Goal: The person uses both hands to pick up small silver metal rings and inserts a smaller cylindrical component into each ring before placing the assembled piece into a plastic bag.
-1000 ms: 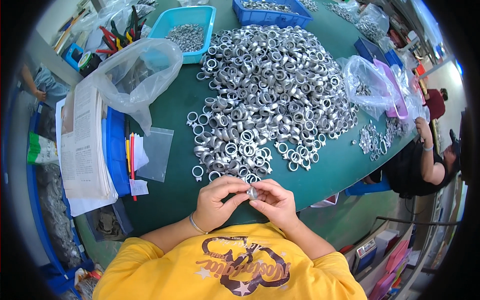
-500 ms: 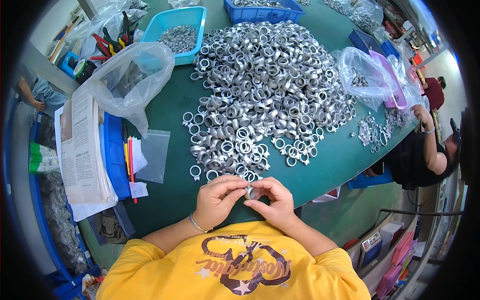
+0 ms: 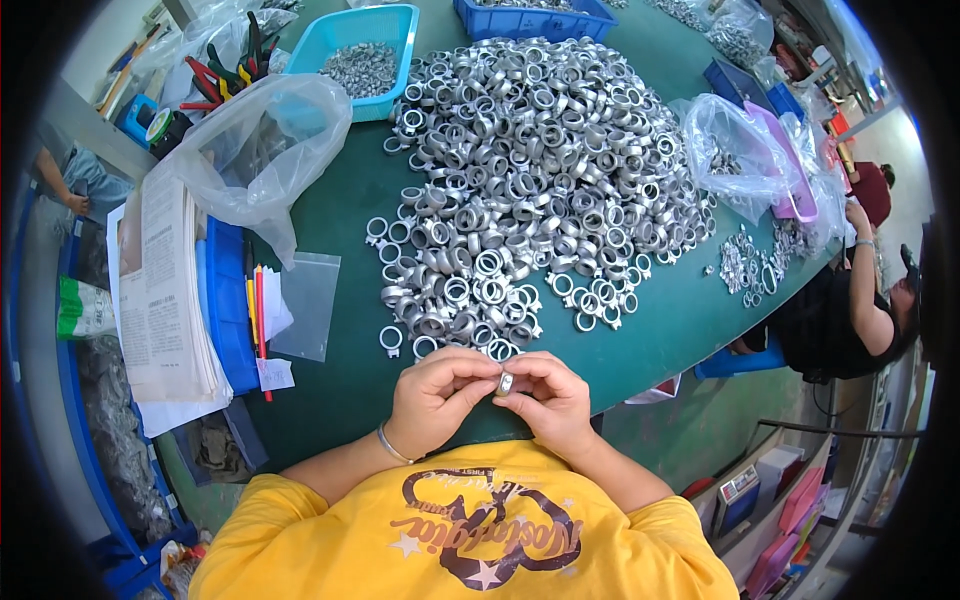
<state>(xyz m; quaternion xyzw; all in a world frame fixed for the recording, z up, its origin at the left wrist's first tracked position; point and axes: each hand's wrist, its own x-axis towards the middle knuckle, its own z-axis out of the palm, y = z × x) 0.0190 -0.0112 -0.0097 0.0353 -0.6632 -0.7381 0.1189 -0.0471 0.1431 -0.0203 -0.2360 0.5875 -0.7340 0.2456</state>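
A small silver metal ring (image 3: 505,384) is pinched at the near edge of the green table (image 3: 345,400). My right hand (image 3: 550,400) grips it between thumb and fingers. My left hand (image 3: 437,400) is closed too, its fingertips meeting the ring from the left. Just beyond my fingers spreads a large heap of similar silver rings (image 3: 540,170), many with a small lug on the side. A few loose rings (image 3: 424,346) lie close to my left hand.
At left are a clear plastic bag (image 3: 265,150), stacked papers (image 3: 165,310), a blue tray (image 3: 232,310) and pens. A turquoise basket (image 3: 412,60) and blue bin (image 3: 535,25) stand at the back. A co-worker (image 3: 860,300) sits at right by small metal parts (image 3: 745,265).
The ring has been turned between my fingers, showing a narrower side now. My hands stay in nearly the same place. The co-worker's raised hand has shifted.
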